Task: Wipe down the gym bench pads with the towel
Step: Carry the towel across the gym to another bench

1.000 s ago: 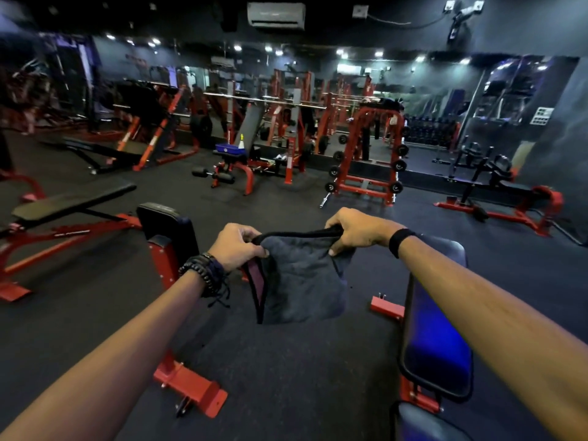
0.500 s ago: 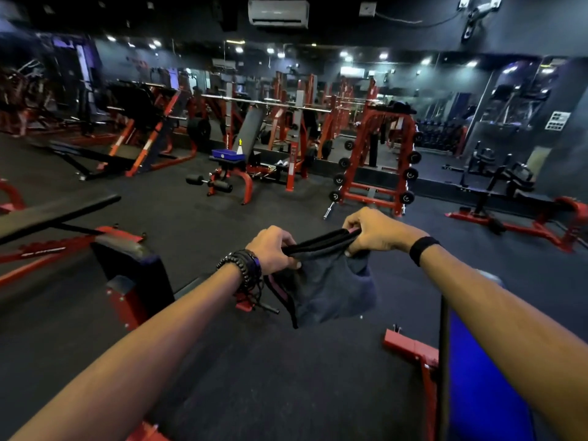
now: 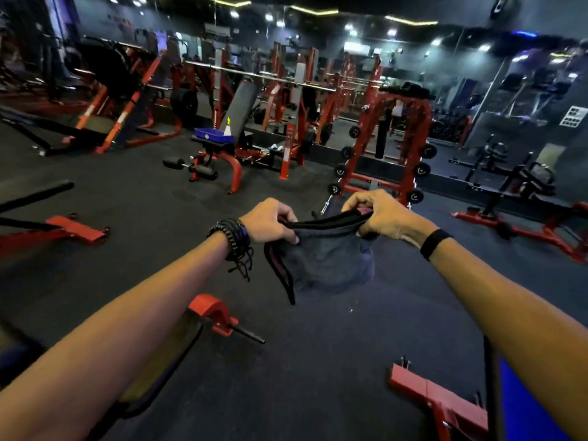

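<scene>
Each grip, left hand point(image 3: 269, 220) and right hand point(image 3: 380, 214), pinches the grey towel point(image 3: 327, 259) hanging between and below them.

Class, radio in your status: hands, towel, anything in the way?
Both hands, left and right, grip towel top edge. Towel hangs above floor, off any pad. Nothing in the way.

Hands are closing in: left hand point(image 3: 270, 221) and right hand point(image 3: 380, 214) are now nearer together than a second ago, so the towel point(image 3: 327, 259) top edge is sagging and bunching instead of stretching flat. View is panning left and forward. The blue bench pad point(image 3: 534, 405) is sliding to the bottom-right corner, and the black pad from the left is dropping out of frame, leaving a red foot point(image 3: 211, 311) showing.
</scene>
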